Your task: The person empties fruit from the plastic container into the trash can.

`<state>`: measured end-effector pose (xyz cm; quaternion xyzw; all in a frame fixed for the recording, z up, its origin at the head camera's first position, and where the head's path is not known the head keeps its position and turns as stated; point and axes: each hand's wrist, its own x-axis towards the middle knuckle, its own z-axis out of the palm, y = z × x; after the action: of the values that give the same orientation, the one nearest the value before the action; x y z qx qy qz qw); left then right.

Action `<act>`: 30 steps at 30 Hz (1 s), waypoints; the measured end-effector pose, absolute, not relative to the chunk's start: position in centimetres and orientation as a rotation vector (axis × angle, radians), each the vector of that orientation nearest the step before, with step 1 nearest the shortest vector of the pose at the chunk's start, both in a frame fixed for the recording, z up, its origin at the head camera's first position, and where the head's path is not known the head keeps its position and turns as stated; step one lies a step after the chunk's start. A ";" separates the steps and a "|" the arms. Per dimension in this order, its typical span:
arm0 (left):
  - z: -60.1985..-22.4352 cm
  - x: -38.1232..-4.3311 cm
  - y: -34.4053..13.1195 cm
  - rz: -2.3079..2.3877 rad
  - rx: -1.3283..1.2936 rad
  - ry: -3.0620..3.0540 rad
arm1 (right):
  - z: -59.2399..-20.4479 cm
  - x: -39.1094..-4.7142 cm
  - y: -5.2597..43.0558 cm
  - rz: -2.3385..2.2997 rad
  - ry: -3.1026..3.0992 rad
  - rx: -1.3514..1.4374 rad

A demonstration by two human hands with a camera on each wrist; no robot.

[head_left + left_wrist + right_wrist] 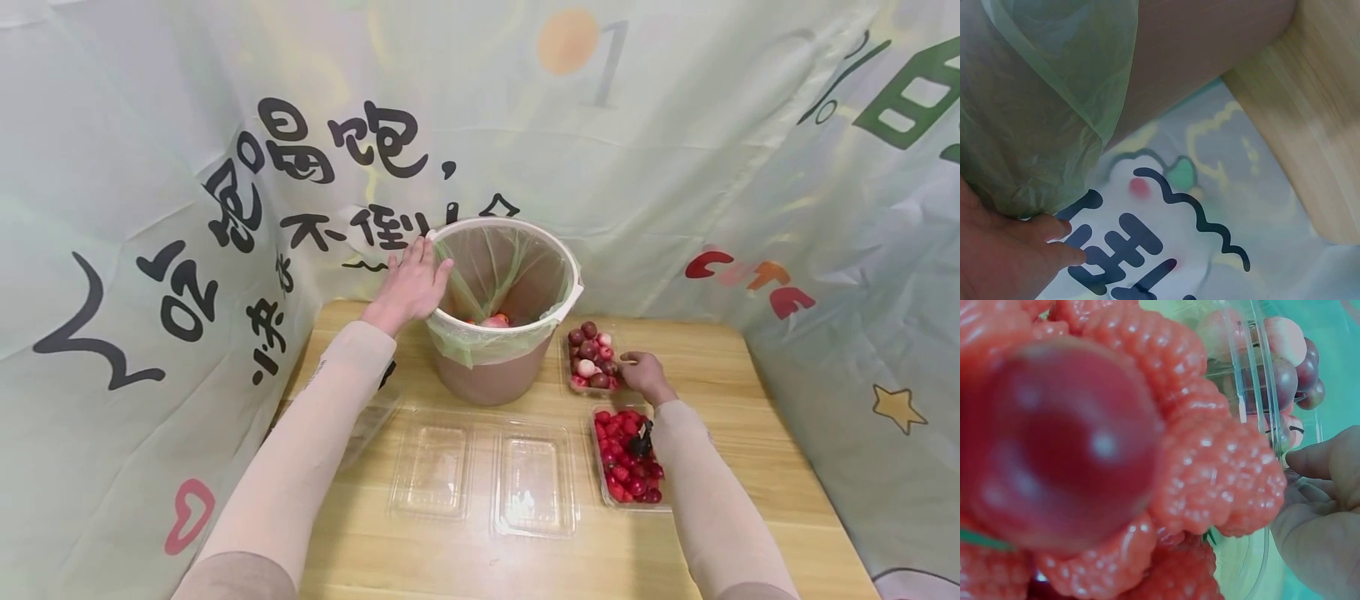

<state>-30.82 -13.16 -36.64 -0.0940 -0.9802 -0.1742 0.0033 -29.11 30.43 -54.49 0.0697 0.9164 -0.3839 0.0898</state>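
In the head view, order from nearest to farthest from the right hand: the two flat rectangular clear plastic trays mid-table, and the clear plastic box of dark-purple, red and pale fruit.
1. Mixed-fruit box, just left of the right hand.
2. Right-side tray, farther left.
3. Left-side tray, farthest left of the three.

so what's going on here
A person's left hand rests on the edge of a bin lined with a green bag, with what looks like fruit inside. Their right hand is at the side of the farther box of fruit; whether it grips the box is unclear. A nearer box of fruit and two empty clear boxes stand on the table.
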 end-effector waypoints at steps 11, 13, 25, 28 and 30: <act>-36.4 -30.8 -13.0 -0.535 -0.308 -3.059 | -53.5 -29.0 30.5 -1.306 2.683 0.261; -36.4 -30.8 -13.0 -0.526 -0.311 -3.059 | -53.1 -29.0 30.5 -1.281 2.713 0.256; -36.4 -30.7 -13.0 -0.488 -0.315 -3.061 | -50.2 -29.0 30.7 -1.383 2.695 0.245; -36.4 -30.6 -13.0 -0.499 -0.316 -3.068 | -48.9 -29.1 30.9 -1.416 2.660 0.252; -36.3 -30.5 -12.9 -0.507 -0.318 -3.072 | -48.0 -29.1 31.0 -1.429 2.648 0.251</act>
<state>-30.55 -12.92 -36.35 -0.1015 -0.9816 -0.1619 0.0061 -29.12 31.04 -48.03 0.0829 0.8753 -0.4724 0.0610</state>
